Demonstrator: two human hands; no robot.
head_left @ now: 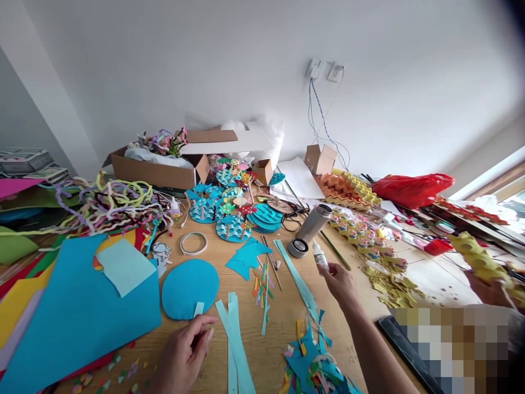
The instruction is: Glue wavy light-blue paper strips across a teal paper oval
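Observation:
My right hand [340,282] is closed round a small white glue bottle [319,255], held upright above the wooden table [279,323]. My left hand [184,353] rests low on the table with its fingers curled, pinching the end of a light-blue paper strip [198,310] at the lower edge of a blue paper circle [189,288]. Long light-blue strips [235,339] lie just right of that hand. Blue cut-off scraps [248,257] lie beyond the circle.
Big blue sheet [77,317] and coloured paper at left, pipe cleaners [110,202] behind. Cardboard box [156,169], blue wave-pattern discs [233,213], tape rolls [193,243] [298,247], steel flask [314,221], egg cartons [348,191], red bag [412,189]. Another person's hand [488,287] at right.

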